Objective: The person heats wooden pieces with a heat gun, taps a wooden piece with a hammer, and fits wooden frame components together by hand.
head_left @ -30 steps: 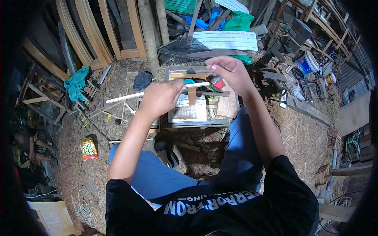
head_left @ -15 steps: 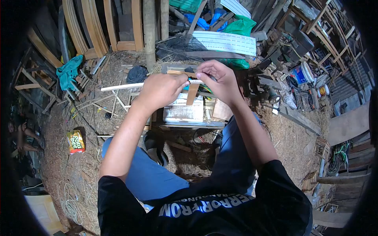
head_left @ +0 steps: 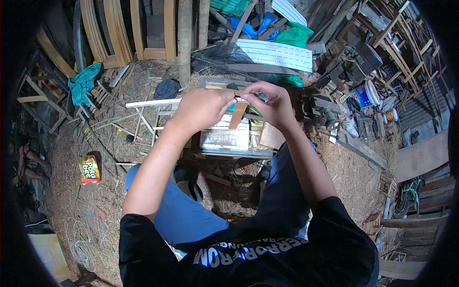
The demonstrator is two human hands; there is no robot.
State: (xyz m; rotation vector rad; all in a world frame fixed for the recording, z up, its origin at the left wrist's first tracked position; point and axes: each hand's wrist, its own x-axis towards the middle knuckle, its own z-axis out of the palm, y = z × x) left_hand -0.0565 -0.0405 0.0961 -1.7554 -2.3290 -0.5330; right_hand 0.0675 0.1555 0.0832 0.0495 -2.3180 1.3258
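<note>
A long pale wood strip runs out to the left from under my left hand, whose fingers are closed on it near its right end. My right hand pinches at the strip's right end, its thumb and index finger close to my left fingertips; any small item between them is too small to make out. Below the fingers a brown wood piece slants down over the low workbench. A whitish board lies on the bench's near side.
A snack bag lies on the floor at left. Coiled cord is at lower left. A black bundle sits behind the strip. A long beam and tools are at right. Another person's legs show at far left.
My right hand has come left and down to the strip's end and now meets my left fingertips. The brown piece hangs at more of a slant. The view has shifted slightly.
</note>
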